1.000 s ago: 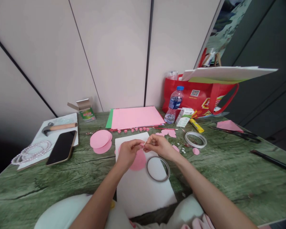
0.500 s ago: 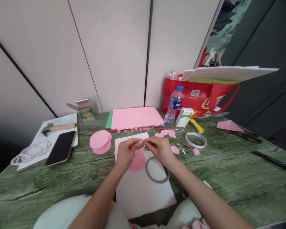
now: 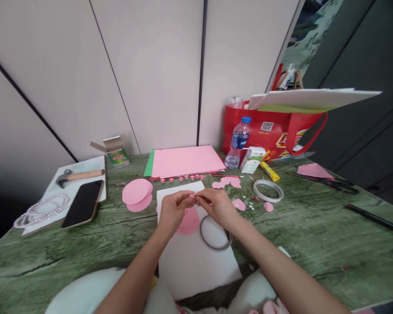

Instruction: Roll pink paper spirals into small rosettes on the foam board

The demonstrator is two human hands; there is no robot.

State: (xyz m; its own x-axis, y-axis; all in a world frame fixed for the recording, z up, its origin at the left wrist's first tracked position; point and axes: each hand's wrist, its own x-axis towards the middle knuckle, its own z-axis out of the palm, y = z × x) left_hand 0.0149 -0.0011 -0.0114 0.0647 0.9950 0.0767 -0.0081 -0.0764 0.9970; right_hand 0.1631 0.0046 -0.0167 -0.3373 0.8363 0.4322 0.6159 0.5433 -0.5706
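Note:
My left hand (image 3: 172,210) pinches a small pink paper piece (image 3: 192,197) between thumb and fingertips. Meeting it from the other side, my right hand (image 3: 218,205) has its fingertips closed at the same piece; what exactly lies between them is too small to make out. Both hands hover over a white sheet (image 3: 196,266) on the table. Below them on that sheet lie a pink paper disc (image 3: 187,222) and a thin roll of tape (image 3: 229,242). Left of the hands rests a stack of pink paper circles (image 3: 136,192).
Several small pink rolled pieces (image 3: 181,179) line up before pink card sheets (image 3: 186,161). Rightward are a tape roll (image 3: 280,195), glue stick (image 3: 270,171), white box (image 3: 253,160), bottle (image 3: 239,141) and red bag (image 3: 271,131). A phone (image 3: 83,204) and hammer (image 3: 85,175) lie left.
My right fingertips have come closer to the left ones, over the pink piece. The view has shifted very slightly; the objects on the table stay put.

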